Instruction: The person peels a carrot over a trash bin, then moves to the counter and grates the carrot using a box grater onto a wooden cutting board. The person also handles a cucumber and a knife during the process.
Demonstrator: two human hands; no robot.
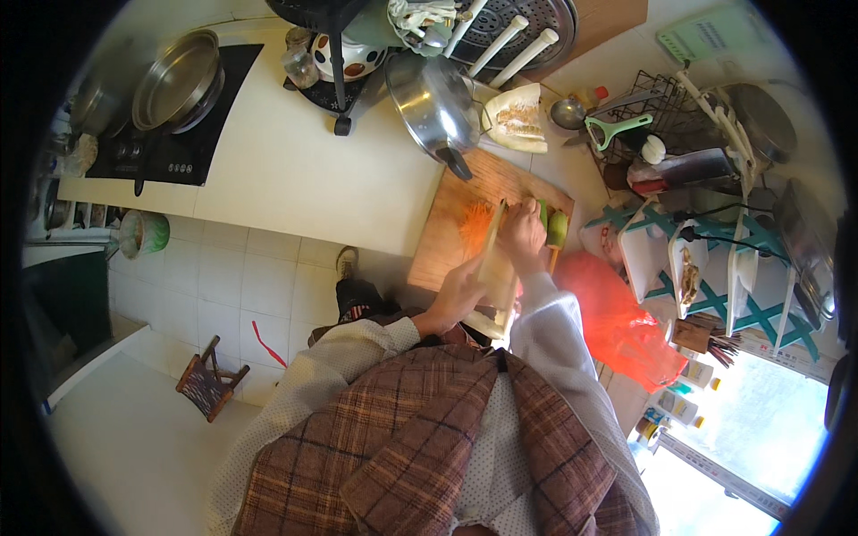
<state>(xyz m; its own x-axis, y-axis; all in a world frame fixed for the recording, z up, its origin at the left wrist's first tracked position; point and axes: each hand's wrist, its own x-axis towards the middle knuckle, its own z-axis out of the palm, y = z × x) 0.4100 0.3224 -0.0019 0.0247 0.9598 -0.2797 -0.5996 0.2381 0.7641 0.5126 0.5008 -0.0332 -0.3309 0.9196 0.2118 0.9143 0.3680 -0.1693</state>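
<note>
My left hand (pixel 461 291) grips the side of a long, pale, flat tool (pixel 499 285), which looks like a hand-held grater or slicer. It slants over a wooden cutting board (pixel 432 258). Curled against the tool's far part is my right hand (pixel 525 231); whatever its fingers may hold is hidden. A loose heap of orange shreds (pixel 477 223), apparently carrot, lies on the board left of the tool. Just right of my right hand, a green vegetable piece (pixel 557 229) rests near the board's edge, with a lighter green piece (pixel 543 212) beside it.
A steel pot (pixel 429 100) with a black handle overhangs the board's far edge. Beyond it sits a cut melon-like wedge (pixel 519 120). A red plastic bag (pixel 617 321) bulges at the right. A green peeler (pixel 613 129) lies by a wire rack. At far left, a steel pan (pixel 177 80) stands on a hob.
</note>
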